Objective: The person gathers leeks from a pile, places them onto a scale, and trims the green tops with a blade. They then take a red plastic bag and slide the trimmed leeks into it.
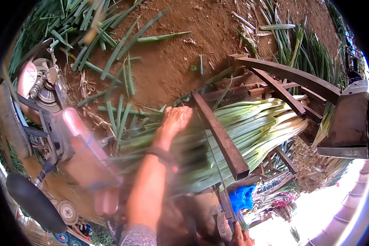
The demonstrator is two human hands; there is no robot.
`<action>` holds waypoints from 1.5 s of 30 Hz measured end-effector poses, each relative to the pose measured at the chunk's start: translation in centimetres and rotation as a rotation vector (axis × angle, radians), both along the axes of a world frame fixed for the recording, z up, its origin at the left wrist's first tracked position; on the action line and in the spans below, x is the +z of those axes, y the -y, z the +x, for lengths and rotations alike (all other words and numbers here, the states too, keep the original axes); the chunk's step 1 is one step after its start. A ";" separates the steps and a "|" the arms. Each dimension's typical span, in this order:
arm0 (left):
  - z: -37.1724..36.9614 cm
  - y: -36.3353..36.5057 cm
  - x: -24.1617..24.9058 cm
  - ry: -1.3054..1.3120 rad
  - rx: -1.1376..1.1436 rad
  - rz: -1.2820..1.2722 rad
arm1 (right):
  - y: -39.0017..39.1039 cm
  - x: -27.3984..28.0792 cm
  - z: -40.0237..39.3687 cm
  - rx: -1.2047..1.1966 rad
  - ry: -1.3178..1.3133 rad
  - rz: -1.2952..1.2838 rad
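Observation:
A thick bundle of long green onions (258, 123) lies across a rusty metal frame, white ends to the right and green leaves to the left. My left hand (178, 118), with a dark band on the wrist, is curled over the leaves at the bundle's far side, close to a slanting metal bar (221, 135). Its fingertips are partly hidden. At the bottom edge, my right hand (241, 237) is wrapped round the handle of a long thin knife (212, 153). The blade runs up across the leaves, left of the bar. Motion blurs the leaves near my left forearm.
A motorbike (49, 115) stands close on the left, its pink panel blurred. Cut leaves (139, 39) litter the brown soil. More green onions (311, 49) lie at the upper right. A curved metal arm (291, 74) and rusty box-like part (346, 119) stand right; a blue plastic bag (242, 197) is below.

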State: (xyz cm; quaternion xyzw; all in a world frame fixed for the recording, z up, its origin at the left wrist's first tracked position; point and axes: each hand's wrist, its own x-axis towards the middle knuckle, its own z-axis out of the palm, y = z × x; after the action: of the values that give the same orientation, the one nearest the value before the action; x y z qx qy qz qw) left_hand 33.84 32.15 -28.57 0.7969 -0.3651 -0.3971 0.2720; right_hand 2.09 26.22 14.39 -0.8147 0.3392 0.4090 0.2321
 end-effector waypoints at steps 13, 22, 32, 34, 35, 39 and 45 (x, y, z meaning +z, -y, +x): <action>-0.2 -1.7 -0.5 -0.159 -0.078 -0.111 | 1.4 -1.7 8.6 -0.001 0.111 0.149; -2.9 -1.1 3.3 -0.043 0.098 0.094 | 2.1 -10.5 12.1 0.012 0.043 0.105; -8.4 -3.2 1.4 -0.251 0.248 0.150 | 3.3 -18.6 14.0 0.087 0.287 0.095; -8.5 -3.9 -0.8 -0.122 0.172 -0.029 | 2.9 -14.4 13.6 0.077 0.070 0.102; -8.9 -4.2 -2.4 -0.062 0.132 -0.119 | 2.9 -12.1 13.6 0.038 -0.052 0.115; -10.3 -4.3 -5.3 0.234 -0.157 -0.104 | 1.9 -2.4 11.2 0.114 -0.049 0.155; -13.2 -5.9 -9.2 0.278 -0.455 -0.070 | 1.8 -1.2 11.2 -0.322 -0.110 0.276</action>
State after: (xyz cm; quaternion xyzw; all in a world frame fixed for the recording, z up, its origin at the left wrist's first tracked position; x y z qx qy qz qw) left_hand 20.65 38.06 -37.74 0.7314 -0.5821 -0.3218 0.1506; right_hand 13.28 24.43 13.17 -0.6870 0.4178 0.4531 0.3849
